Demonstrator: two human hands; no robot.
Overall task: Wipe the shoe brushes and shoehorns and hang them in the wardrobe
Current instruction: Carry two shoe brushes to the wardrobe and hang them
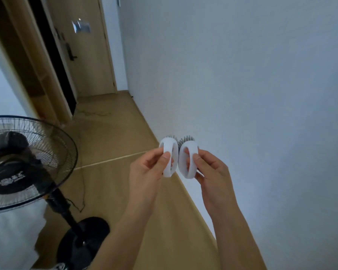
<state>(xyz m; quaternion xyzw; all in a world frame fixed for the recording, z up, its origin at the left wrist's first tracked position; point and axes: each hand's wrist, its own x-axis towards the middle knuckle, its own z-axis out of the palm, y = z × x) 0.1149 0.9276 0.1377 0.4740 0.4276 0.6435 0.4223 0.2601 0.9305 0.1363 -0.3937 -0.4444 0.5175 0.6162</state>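
**Two white brushes held side by side in front of the wall**

The person holds both arms out ahead, a brush in each hand, in front of a pale blue-grey painted wall (242, 75). The left hand (144, 172) grips a round white plastic shoe brush with a loop handle (169, 158): the thumb lies across the front of the white loop and the other fingers curl behind it. The right hand (211, 172) holds a second round white plastic shoe brush of the same shape (187, 162), with its thumb pressed on the loop's outer rim and a fingertip showing through the opening. Grey bristles stand out at the top of each brush, pointing away from the camera. The two brushes are upright and just beside each other, their inner edges touching or nearly so; which, the view does not settle.

Below the hands runs a tan wood-look floor (109, 133) that meets the wall along a slanting line. At the lower left stands a black pedestal fan with a wire cage and round base (27, 162), its thin cord trailing over the floor. Farther back, a light wooden door (90, 55) closes the end of the passage, and to its left a tall light wooden wardrobe frame with a dark opening (47, 61) rises along the side.
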